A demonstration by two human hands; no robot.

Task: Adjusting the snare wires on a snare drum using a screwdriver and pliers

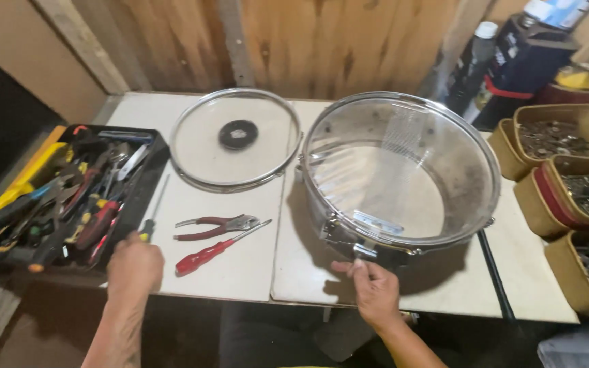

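Observation:
A shiny metal drum shell (444, 140) with a clear head stands on the white table (240, 272), right of centre. My right hand (374, 292) touches a metal lug at the shell's near side with its fingertips. My left hand (134, 267) rests at the table's front left edge, its fingers on the handle end of a thin screwdriver (152, 212). Between the hands lie red-handled pliers (214, 225) and a red-handled screwdriver (216, 249). A loose metal hoop with a clear drumhead (235, 140) lies flat at the back, with a dark round patch in its middle.
A black tray (146, 180) full of hand tools sits at the left edge. Several tan bins (536, 204) holding small metal parts line the right side. Dark bottles (512, 61) stand at the back right against a wooden wall.

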